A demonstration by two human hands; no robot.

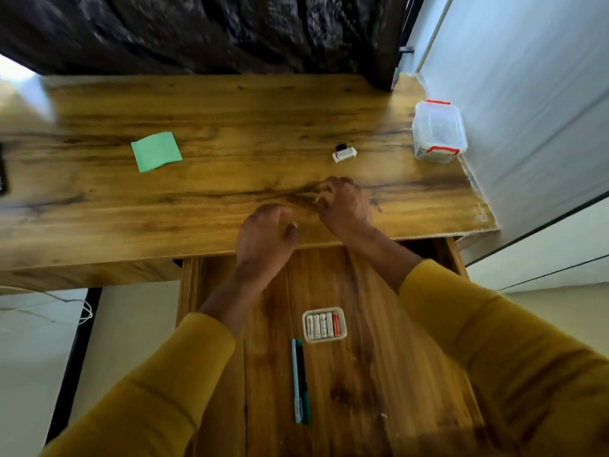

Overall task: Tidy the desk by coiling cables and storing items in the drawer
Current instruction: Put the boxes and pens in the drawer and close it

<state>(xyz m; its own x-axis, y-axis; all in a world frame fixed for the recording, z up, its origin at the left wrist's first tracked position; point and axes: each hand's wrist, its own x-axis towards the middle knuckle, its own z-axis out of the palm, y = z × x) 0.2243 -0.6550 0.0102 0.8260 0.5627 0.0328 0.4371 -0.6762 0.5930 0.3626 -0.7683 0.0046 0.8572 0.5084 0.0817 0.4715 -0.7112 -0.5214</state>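
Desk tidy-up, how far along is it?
Done: clear battery case and two pens lie in the open wooden drawer. In hand: nothing; left hand and right hand hover empty. Left: green paper square, small white-and-black gadget, clear red-clipped plastic box.

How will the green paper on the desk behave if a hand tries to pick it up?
The green paper looks thin and lies almost flat on the desk, so fingers would probably need to slide it or lift a corner. It will likely be floppy and very light, and may bend once lifted. One edge seems slightly raised, which could give a start.
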